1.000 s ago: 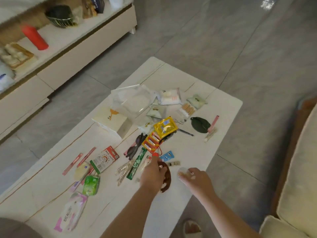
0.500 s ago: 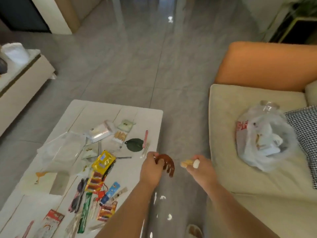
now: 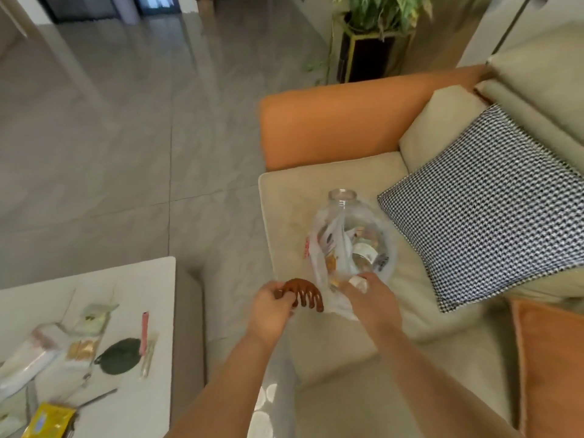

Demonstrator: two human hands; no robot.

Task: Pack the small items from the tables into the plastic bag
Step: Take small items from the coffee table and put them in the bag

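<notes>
A clear plastic bag (image 3: 379,222) with several small items inside lies on the beige sofa seat (image 3: 290,203). My left hand (image 3: 271,306) grips a brown claw hair clip (image 3: 305,292) just left of the bag's near edge. At the bag's near opening my right hand (image 3: 371,300) holds a small white item (image 3: 358,282). More small items remain on the white table (image 3: 142,273) at lower left, among them a dark green pouch (image 3: 118,355), a pink stick (image 3: 144,331) and a yellow packet (image 3: 49,420).
A black-and-white checked cushion (image 3: 486,210) lies right of the bag. The sofa has an orange armrest (image 3: 347,121) behind the bag and an orange cushion (image 3: 550,368) at lower right. A potted plant (image 3: 369,36) stands behind. Grey tiled floor separates table and sofa.
My view swung from the table to the sofa. Both hands carried the hair clip and the small white item rightward, from above the table edge to the bag's opening.
</notes>
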